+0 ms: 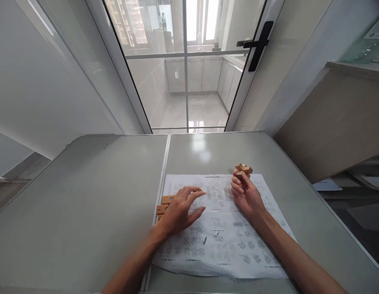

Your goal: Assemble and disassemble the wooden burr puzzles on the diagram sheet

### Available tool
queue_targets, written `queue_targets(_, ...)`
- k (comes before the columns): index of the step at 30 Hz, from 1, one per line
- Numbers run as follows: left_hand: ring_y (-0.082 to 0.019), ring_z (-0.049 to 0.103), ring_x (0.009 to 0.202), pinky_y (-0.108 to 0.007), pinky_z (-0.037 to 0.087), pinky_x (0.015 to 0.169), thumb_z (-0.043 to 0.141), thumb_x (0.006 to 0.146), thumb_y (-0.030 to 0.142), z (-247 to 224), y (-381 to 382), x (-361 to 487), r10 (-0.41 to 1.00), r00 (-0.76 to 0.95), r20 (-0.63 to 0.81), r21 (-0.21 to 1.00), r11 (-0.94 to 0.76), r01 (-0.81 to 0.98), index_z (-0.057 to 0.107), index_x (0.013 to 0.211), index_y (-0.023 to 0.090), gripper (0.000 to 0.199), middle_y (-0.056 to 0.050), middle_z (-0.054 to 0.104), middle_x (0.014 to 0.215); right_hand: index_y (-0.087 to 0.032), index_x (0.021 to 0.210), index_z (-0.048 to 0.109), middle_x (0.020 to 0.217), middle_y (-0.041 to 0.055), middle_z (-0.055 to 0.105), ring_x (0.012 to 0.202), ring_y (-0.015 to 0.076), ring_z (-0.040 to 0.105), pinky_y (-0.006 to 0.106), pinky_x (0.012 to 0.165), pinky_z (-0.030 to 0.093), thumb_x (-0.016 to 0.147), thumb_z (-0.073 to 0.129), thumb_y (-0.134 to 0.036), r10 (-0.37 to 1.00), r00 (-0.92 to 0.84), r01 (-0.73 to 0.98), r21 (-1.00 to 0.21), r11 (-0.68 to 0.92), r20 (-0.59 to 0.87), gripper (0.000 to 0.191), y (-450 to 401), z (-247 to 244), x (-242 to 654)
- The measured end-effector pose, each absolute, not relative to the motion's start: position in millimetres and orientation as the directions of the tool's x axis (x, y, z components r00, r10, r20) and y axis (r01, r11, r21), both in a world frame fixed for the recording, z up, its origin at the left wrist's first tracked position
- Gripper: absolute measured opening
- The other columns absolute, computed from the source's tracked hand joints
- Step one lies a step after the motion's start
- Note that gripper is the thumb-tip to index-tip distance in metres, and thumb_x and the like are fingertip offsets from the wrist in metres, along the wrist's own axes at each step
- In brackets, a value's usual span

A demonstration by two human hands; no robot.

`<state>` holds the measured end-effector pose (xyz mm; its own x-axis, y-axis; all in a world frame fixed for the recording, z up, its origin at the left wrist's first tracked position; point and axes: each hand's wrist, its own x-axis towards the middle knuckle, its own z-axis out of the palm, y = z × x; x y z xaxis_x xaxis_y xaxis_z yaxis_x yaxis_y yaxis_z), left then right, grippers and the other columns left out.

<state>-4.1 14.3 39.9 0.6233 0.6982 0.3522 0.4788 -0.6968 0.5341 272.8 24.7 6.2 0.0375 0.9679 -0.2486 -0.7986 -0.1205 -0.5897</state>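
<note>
My right hand (247,194) pinches a small wooden burr puzzle (243,169) of interlocking light-brown pieces, held near the top right of a printed sheet. The sheet (220,251) is white, covered with small line drawings and rows of text, and slightly wrinkled at its lower edge. Over the sheet's left part is my left hand (183,208), its fingers and thumb apart with nothing between them. Several wooden boxes or blocks (161,209) stick out at the left from behind that hand, which hides the rest of them.
The grey table (85,212) has a pale seam strip (165,163) running front to back. Beyond its far edge stands a glass door (186,81) with a black handle (259,45). A shelf unit (336,118) stands to the right, a white wall to the left.
</note>
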Motion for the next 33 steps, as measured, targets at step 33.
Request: queue_targets(33,-0.034,0.058,0.134,-0.056,0.053,0.113,0.082,0.091,0.04,36.8,-5.1,-80.2,0.845,0.488,0.218,0.461,-0.53,0.712,0.046,0.154,0.029,0.073,-0.011,0.063,0.144,-0.018,0.093,0.06,0.07,-0.0049,0.047,0.046,0.0063,0.043,0.016,0.042,0.04,0.111,0.046,-0.034,0.936,0.148,-0.919,-0.394,0.011,-0.32,0.027,30.2,9.9,290.8)
